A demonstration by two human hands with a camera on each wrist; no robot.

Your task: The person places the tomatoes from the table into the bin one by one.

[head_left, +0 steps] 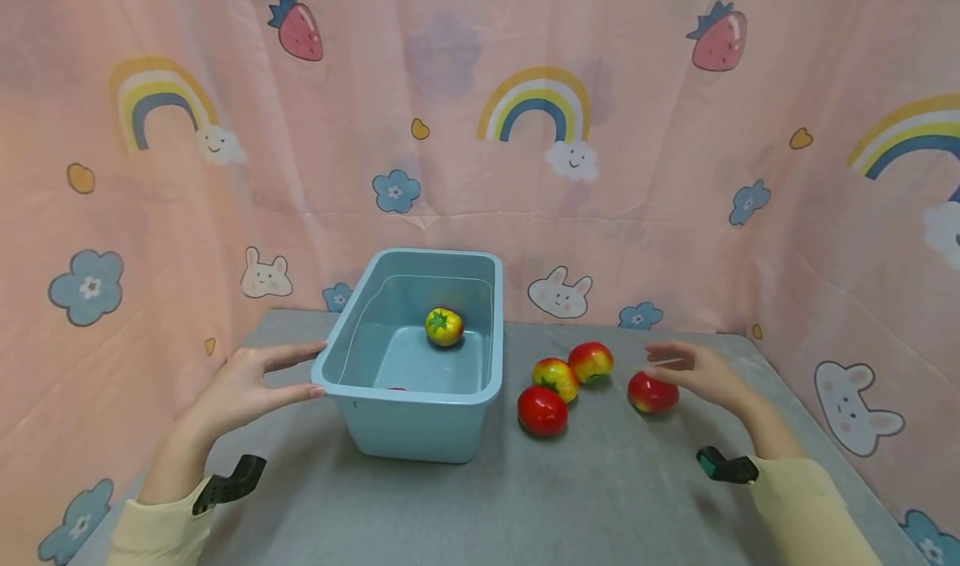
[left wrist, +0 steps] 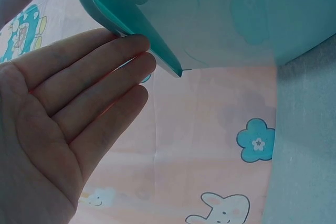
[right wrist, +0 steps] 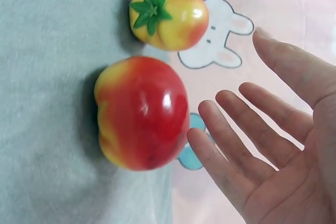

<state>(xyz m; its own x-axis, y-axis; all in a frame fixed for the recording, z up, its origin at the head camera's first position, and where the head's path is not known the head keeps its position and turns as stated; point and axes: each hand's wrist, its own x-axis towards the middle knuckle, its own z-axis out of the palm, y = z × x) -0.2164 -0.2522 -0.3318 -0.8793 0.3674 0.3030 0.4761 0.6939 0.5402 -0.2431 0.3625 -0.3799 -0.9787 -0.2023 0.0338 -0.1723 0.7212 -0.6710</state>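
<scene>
At the light-blue plastic bin (head_left: 408, 423), my left hand (head_left: 251, 393) has its fingertips and thumb by the left rim, with fingers nearly straight in the left wrist view. One yellow-and-red tomato (head_left: 444, 327) with a green leafy top lies inside; a sliver of red shows over the front wall. My right hand (head_left: 701, 373) hovers by a red tomato (head_left: 652, 393), fingers spread and loosely bent, holding nothing. In the right wrist view a red-and-yellow tomato (right wrist: 142, 114) lies close to its fingertips; whether they touch, I cannot tell.
Between bin and right hand, a red tomato (head_left: 542, 411), a yellow-and-red tomato (head_left: 556, 379) and another red-and-yellow tomato (head_left: 591, 361) sit clustered on the grey tabletop (head_left: 570, 508). A pink printed curtain (head_left: 465, 216) hangs behind and along both sides.
</scene>
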